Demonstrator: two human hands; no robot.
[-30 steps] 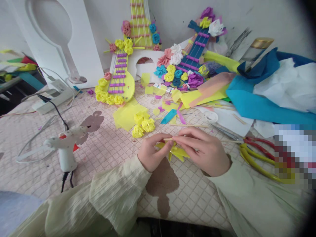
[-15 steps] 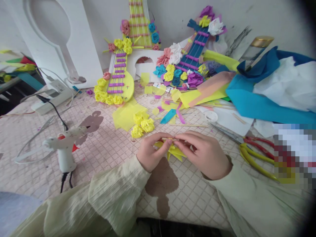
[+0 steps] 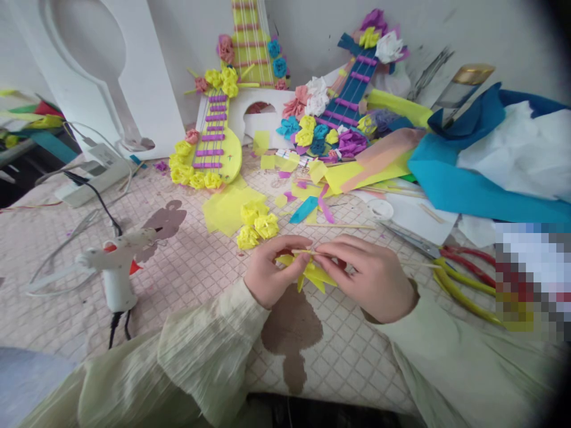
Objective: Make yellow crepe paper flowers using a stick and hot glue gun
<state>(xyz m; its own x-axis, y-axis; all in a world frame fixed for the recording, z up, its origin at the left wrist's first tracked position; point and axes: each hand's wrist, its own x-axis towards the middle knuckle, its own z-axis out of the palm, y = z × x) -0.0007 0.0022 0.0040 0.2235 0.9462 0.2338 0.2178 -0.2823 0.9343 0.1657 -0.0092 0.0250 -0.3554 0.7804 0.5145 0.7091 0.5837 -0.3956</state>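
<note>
My left hand (image 3: 275, 267) pinches yellow paper (image 3: 316, 274) with its thumb and index finger, near the middle of the table. Close to its fingertips, my right hand (image 3: 368, 276) is closed on a thin wooden stick, which shows between the two hands and again to the right of the right hand (image 3: 419, 263). Pointed yellow paper pieces hang below the fingers. Just beyond my left hand lie several crumpled yellow paper flowers (image 3: 266, 226), beside flat yellow sheets (image 3: 229, 208).
A white glue gun (image 3: 119, 261) stands at left, near a power strip (image 3: 91, 178). Flower-decorated yellow (image 3: 229, 153) and blue (image 3: 352, 89) paper guitars stand behind. Scissors (image 3: 413, 241) and yellow-handled pliers (image 3: 464, 294) lie right, near blue paper (image 3: 464, 184).
The stick now shows more clearly between my fingertips and past my right hand. Both hands have shifted slightly, and the yellow paper's points have turned a little.
</note>
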